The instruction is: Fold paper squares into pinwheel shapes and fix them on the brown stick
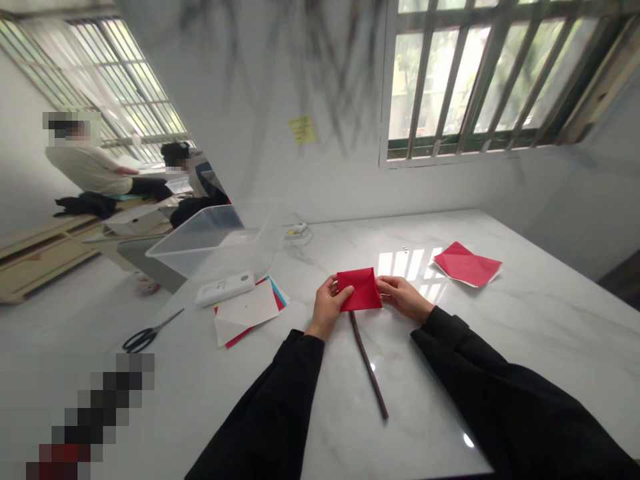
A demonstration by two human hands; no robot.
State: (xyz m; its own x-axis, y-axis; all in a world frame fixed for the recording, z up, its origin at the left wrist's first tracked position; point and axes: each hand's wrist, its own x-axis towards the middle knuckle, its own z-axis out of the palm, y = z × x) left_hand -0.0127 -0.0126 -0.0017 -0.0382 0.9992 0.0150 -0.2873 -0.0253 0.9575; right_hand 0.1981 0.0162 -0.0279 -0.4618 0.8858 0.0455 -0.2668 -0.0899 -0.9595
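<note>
Between my hands is a folded piece of red paper [361, 288], roughly rectangular, held up over the table. My left hand [327, 308] grips its left side, thumb across the front and fingers behind. At its right edge, my right hand [406, 297] pinches the paper with the fingertips. A thin dark brown stick [369, 363] extends from below the paper toward the table's front; its upper end is hidden by the paper, and I cannot tell whether the two touch.
On the white marbled table [425, 400], red paper sheets [467, 263] lie at right. To the left are coloured sheets [245, 310], a white device [226, 289], scissors [145, 339] and a clear plastic bin [200, 233]. A small white cabled object [299, 229] lies by the wall. Two people sit far left.
</note>
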